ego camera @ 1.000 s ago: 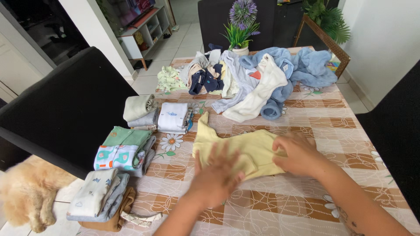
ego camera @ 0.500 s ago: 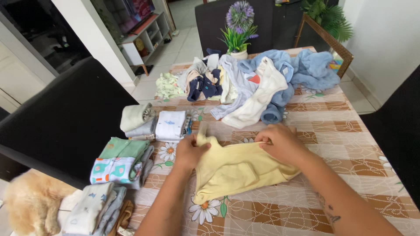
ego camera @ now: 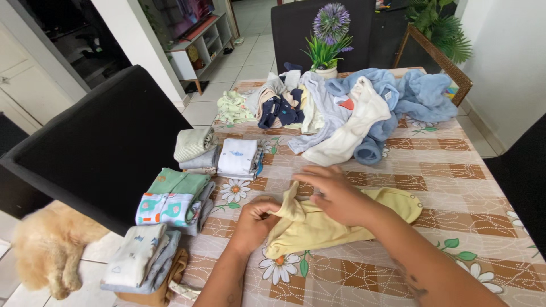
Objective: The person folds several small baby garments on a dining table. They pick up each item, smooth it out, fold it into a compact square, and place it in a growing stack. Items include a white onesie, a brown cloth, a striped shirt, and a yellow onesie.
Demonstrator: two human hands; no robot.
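A pale yellow baby garment (ego camera: 318,224) lies on the patterned tablecloth (ego camera: 455,170) in front of me. My left hand (ego camera: 254,219) pinches its left edge and lifts a fold of cloth. Spread flat, my right hand (ego camera: 335,192) presses on the garment's upper middle, fingers pointing left. The garment's right end with snap buttons (ego camera: 410,206) lies flat on the table.
Folded baby clothes are stacked along the table's left edge (ego camera: 170,202), (ego camera: 239,156), (ego camera: 139,258). A pile of unfolded clothes (ego camera: 341,108) lies at the far side beside a potted purple flower (ego camera: 329,34). Black chair (ego camera: 108,142) at left; a furry animal (ego camera: 48,244) on the floor.
The garment has been drawn out to the right and lies lower on the table. My right hand moved from its top edge onto its middle; my left hand shifted down along the left edge.
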